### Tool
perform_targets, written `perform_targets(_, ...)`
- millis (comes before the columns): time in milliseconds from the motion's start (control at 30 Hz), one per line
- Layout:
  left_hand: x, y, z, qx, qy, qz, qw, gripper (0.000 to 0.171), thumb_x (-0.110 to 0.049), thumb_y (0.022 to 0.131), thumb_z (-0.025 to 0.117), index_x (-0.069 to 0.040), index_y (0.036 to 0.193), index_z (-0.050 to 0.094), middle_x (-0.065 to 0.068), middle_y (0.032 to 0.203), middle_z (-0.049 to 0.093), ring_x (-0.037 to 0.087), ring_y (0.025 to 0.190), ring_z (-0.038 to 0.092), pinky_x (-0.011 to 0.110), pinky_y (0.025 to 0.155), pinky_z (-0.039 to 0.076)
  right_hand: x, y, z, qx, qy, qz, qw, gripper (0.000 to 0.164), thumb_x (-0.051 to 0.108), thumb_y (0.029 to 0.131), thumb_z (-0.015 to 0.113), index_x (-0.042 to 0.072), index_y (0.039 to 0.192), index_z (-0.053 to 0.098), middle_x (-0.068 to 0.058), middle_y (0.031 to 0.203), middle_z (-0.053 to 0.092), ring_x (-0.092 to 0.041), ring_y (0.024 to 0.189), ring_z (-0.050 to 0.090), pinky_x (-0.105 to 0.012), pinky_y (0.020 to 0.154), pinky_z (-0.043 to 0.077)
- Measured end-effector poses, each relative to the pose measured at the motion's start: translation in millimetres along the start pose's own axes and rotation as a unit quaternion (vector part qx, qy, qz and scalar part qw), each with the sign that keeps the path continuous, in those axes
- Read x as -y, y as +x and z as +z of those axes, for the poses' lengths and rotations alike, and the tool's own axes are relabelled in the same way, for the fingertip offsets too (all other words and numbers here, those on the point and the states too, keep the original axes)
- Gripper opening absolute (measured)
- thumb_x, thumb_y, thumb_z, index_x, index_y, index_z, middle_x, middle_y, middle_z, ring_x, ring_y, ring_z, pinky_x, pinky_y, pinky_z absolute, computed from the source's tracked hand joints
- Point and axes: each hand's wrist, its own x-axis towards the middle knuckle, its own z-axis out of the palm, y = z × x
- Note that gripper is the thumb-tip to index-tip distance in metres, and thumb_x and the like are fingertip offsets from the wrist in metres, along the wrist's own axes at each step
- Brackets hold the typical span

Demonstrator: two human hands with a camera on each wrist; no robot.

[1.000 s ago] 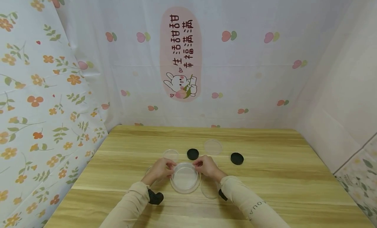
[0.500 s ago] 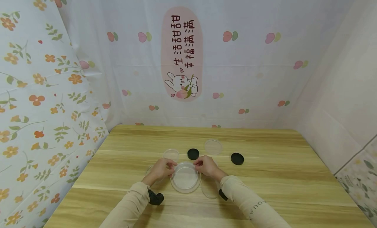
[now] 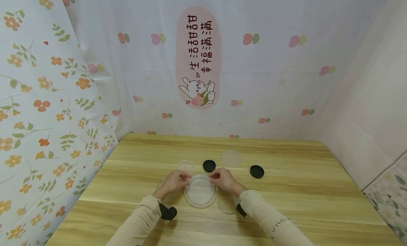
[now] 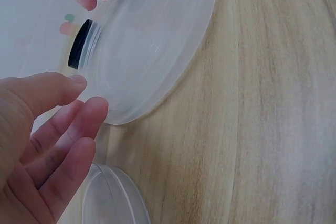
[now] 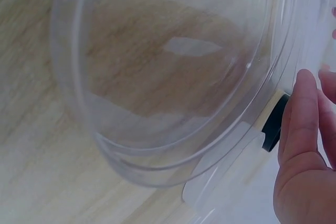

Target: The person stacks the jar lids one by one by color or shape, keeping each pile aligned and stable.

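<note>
Clear round shallow dishes (image 3: 200, 203), seemingly stacked, lie between my two hands on the wooden table. My left hand (image 3: 174, 182) is at their far left rim with thumb and fingers apart; in the left wrist view its fingertips (image 4: 96, 109) are beside the rim or just touching it. Opposite, my right hand (image 3: 223, 179) is at the far right rim, its index finger (image 5: 303, 103) nearly straight in the right wrist view. Whether the right fingertips touch the rim I cannot tell. Neither hand visibly pinches anything.
Behind the hands lie a black round lid-like piece (image 3: 209, 166), another black one (image 3: 257, 172) to the right, and clear discs (image 3: 185, 166) (image 3: 231, 159). Another clear dish (image 4: 113, 198) is near my left hand. A clear disc (image 3: 227, 208) lies partly under my right forearm.
The head view has shifted very slightly. Both hands and the clear dishes stay in the same place relative to each other.
</note>
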Motion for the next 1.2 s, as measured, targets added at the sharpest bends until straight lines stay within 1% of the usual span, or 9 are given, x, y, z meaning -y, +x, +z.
perform_targets(100,-1.5,1.2,-0.3,0.001,-0.011,-0.009,0.9999,0.019,0.004,0.076,0.06,0.007,0.095,0.063,0.005,0.071,0.054,0.018,0.053,0.058,0.028,0.049,0.049,2.2,-1.8,-3.2,0.003,0.013,-0.004,1.0,0.011,-0.003,0.078,0.061,-0.008,0.087,0.064,-0.006,0.072,0.06,-0.011,0.063,0.052,-0.019,0.051,0.044)
perform_targets(267,-2.4,3.9,-0.4,-0.002,-0.018,-0.01,0.9998,0.02,0.003,0.077,0.061,0.006,0.096,0.063,0.004,0.072,0.054,0.015,0.053,0.057,0.026,0.049,0.049,4.2,-4.8,-8.0,0.015,0.055,0.016,0.998,0.015,-0.002,0.081,0.057,-0.009,0.094,0.062,-0.006,0.073,0.057,-0.013,0.06,0.052,-0.022,0.05,0.045)
perform_targets(533,-7.2,9.6,3.9,0.016,-0.054,0.019,0.9982,0.022,0.001,0.08,0.058,0.008,0.101,0.061,0.007,0.076,0.057,0.02,0.057,0.06,0.031,0.053,0.05,-1.7,-10.2,-16.0,-0.004,0.042,0.002,0.999,0.017,0.0,0.08,0.058,-0.006,0.095,0.063,-0.005,0.077,0.059,-0.012,0.065,0.051,-0.021,0.054,0.044)
perform_targets(633,-22.8,8.2,5.4,0.019,-0.07,0.029,0.9969,0.022,0.003,0.081,0.057,0.011,0.101,0.06,0.013,0.077,0.058,0.028,0.059,0.06,0.037,0.054,0.05,-4.5,-12.3,-20.7,-0.011,0.044,-0.005,0.999,0.018,0.0,0.08,0.057,-0.007,0.096,0.063,-0.009,0.077,0.06,-0.012,0.065,0.052,-0.021,0.055,0.045)
perform_targets(800,-34.3,17.9,14.7,0.022,-0.069,0.055,0.9958,0.022,0.004,0.08,0.056,0.012,0.101,0.059,0.015,0.078,0.058,0.036,0.064,0.06,0.031,0.053,0.05,-9.8,-12.6,-30.9,-0.036,0.028,-0.025,0.999,0.017,0.0,0.08,0.057,-0.009,0.093,0.063,-0.009,0.076,0.062,-0.014,0.065,0.057,-0.021,0.058,0.047)
perform_targets(867,-28.6,27.4,22.0,0.021,-0.067,0.07,0.9951,0.023,0.004,0.08,0.057,0.011,0.101,0.06,0.012,0.077,0.059,0.034,0.062,0.06,0.025,0.051,0.048,-12.0,-13.5,-35.4,-0.046,0.021,-0.024,0.998,0.017,0.001,0.08,0.058,-0.008,0.093,0.063,-0.008,0.077,0.062,-0.015,0.066,0.058,-0.022,0.059,0.048)
perform_targets(1000,-36.1,36.5,30.1,0.012,-0.062,0.084,0.9945,0.022,0.002,0.079,0.058,0.009,0.099,0.061,0.012,0.077,0.06,0.025,0.06,0.059,0.023,0.052,0.047,-15.7,-17.5,-45.1,-0.047,0.03,-0.011,0.998,0.018,0.001,0.083,0.056,-0.01,0.096,0.061,-0.012,0.08,0.062,-0.016,0.067,0.058,-0.024,0.057,0.048)
perform_targets(1100,-42.7,41.4,35.7,0.005,-0.056,0.08,0.9952,0.022,0.0,0.079,0.059,0.007,0.1,0.062,0.01,0.079,0.06,0.015,0.061,0.058,0.021,0.055,0.048,-17.6,-19.9,-52.0,-0.041,0.045,0.007,0.998,0.019,0.001,0.084,0.054,-0.012,0.098,0.058,-0.017,0.081,0.061,-0.02,0.064,0.058,-0.024,0.054,0.048)
perform_targets(1200,-48.6,46.0,40.3,0.003,-0.052,0.071,0.9961,0.023,-0.001,0.081,0.058,0.006,0.102,0.062,0.009,0.08,0.06,0.013,0.064,0.057,0.021,0.056,0.047,-19.2,-19.7,-57.8,-0.043,0.049,0.027,0.997,0.02,0.002,0.086,0.053,-0.011,0.1,0.057,-0.02,0.082,0.06,-0.022,0.063,0.057,-0.024,0.053,0.047)
